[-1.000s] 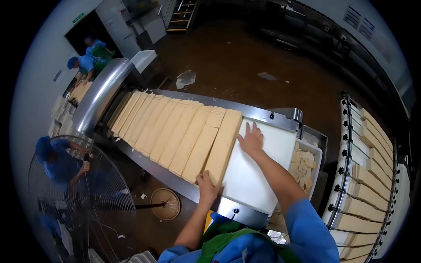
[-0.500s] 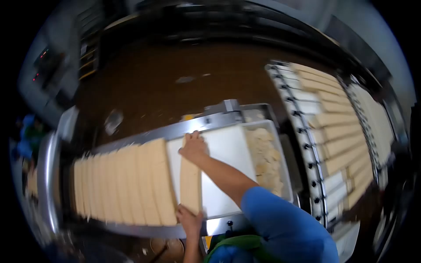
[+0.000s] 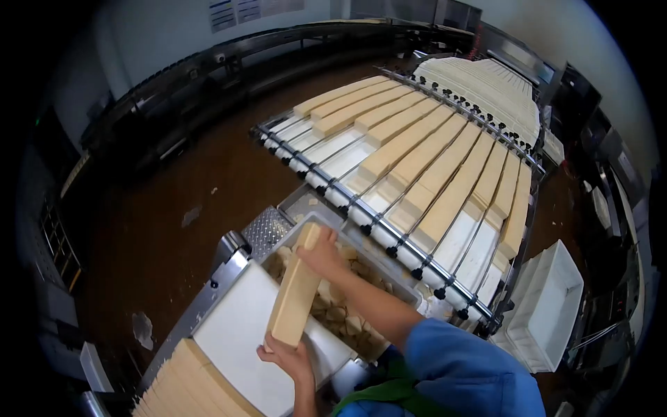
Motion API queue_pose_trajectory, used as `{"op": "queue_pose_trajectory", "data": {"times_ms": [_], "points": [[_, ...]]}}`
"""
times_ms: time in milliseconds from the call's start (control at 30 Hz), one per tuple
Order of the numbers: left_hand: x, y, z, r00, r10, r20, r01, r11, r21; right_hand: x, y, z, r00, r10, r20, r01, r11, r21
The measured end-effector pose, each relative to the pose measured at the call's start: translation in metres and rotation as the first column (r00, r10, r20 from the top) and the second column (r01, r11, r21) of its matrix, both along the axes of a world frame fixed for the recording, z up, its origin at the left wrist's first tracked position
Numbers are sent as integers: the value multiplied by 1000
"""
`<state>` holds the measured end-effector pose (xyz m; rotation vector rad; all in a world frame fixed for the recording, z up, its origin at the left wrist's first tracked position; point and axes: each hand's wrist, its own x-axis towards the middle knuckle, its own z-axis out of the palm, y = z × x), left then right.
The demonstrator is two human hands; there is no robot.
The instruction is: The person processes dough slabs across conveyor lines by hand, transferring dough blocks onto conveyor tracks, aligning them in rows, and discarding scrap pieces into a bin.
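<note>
The long pale block is in the person's two hands. One end is over the white table top, and the other end is over the edge of a bin. I cannot tell if the block touches either one. The right hand curls its fingers around the far end. The left hand pinches the near end, with the thumb out to one side.

The bin under the block has lots of broken bits in it. Down in the corner, a row of blocks sits side by side on the table, so the work looks only part done. Past the bin, many more blocks lie on a big rack, with thin bars between them. White shows around some of those. White crates stand beside the rack.
</note>
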<state>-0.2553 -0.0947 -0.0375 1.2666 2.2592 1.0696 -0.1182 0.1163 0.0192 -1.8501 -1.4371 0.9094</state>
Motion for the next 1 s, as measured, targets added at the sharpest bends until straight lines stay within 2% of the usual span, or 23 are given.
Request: {"op": "queue_pose_trajectory", "data": {"times_ms": [33, 67, 133, 167, 233, 267, 333, 400, 500, 533, 600, 633, 667, 733, 767, 800, 867, 900, 933, 967, 1000], "points": [[11, 21, 5, 999, 8, -40, -3, 993, 122, 20, 14, 4, 997, -60, -37, 64, 992, 109], [20, 43, 9, 999, 4, -50, 2, 992, 129, 37, 29, 8, 990, -113, -81, 128, 968, 214], [39, 90, 21, 989, -8, -149, 60, 935, 349, 71, 66, 19, 977, -159, -144, 194, 940, 281], [50, 111, 32, 987, -5, -160, 63, 933, 355, 86, 87, 23, 960, -197, -200, 256, 906, 338], [70, 151, 53, 997, -66, -51, 82, 896, 437, 114, 133, 20, 958, -218, -186, 272, 898, 345], [76, 169, 59, 996, -60, -64, 82, 891, 446, 125, 152, 23, 957, -244, -158, 285, 892, 350], [81, 205, 69, 966, -177, -186, 240, 881, 408, 142, 186, 25, 945, -269, -186, 317, 894, 317], [84, 237, 76, 954, -174, -246, 265, 871, 413, 157, 216, 27, 934, -288, -213, 341, 896, 283], [77, 287, 72, 909, -220, -355, 374, 805, 460, 182, 251, 21, 972, -233, -1, 232, 969, 79], [73, 301, 72, 907, -214, -364, 373, 808, 455, 191, 259, 17, 974, -226, -10, 227, 971, 76], [62, 326, 69, 888, -458, -38, 437, 816, 379, 210, 268, 12, 938, 26, 346, -23, 1000, -12], [59, 339, 66, 815, -560, 150, 467, 788, 402, 217, 269, 16, 904, 119, 410, -72, 989, -128], [62, 351, 63, 818, -556, 147, 465, 790, 399, 218, 280, 3, 905, 124, 406, -77, 989, -129], [70, 372, 61, 748, -646, 149, 553, 732, 397, 214, 290, -12, 734, -108, 670, 91, 994, 60], [81, 379, 61, 756, -622, 202, 538, 767, 350, 208, 292, -13, 732, -44, 680, 88, 996, -30], [90, 387, 56, 752, -632, 190, 555, 761, 335, 199, 286, -6, 731, -40, 681, 86, 996, -33], [112, 392, 70, 850, -525, 36, 526, 846, -80, 176, 268, 9, 815, 108, 569, -149, 989, 25], [114, 397, 56, 849, -528, 35, 529, 845, -82, 160, 261, 12, 862, 155, 482, -188, 982, 20], [114, 404, 31, 856, -509, 92, 487, 853, 190, 145, 253, 13, 900, 203, 386, -226, 974, 15], [114, 406, 16, 851, -503, 152, 396, 805, 442, 133, 246, 14, 912, 245, 328, -248, 968, -34], [115, 404, 20, 849, -507, 150, 405, 805, 434, 123, 241, 13, 922, 283, 265, -272, 959, -80]]}}
